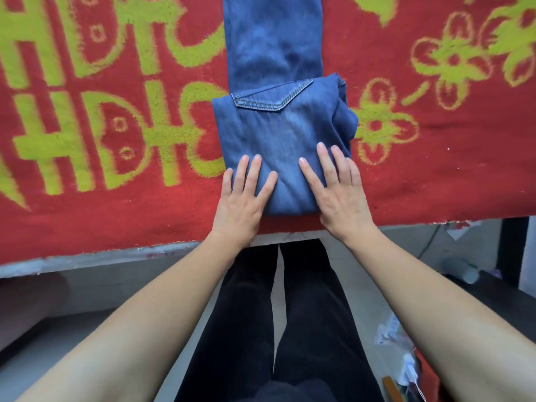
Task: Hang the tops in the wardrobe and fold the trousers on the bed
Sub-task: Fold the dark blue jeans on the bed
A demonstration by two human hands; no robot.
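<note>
A pair of blue jeans [278, 123] lies on the bed's red blanket [116, 221] with green patterns. The near part is folded over into a thick block with a back pocket facing up; the legs run away from me to the top edge of the view. My left hand [243, 198] lies flat on the near left corner of the fold, fingers straight. My right hand [333, 190] presses flat on the near right side, fingers spread. No tops and no wardrobe are in view.
The bed's near edge [87, 259] runs across below my hands, with my dark-trousered legs [278, 314] standing against it. On the floor at the right lie a plastic bag with small items [403, 361] and a dark piece of furniture [513, 250].
</note>
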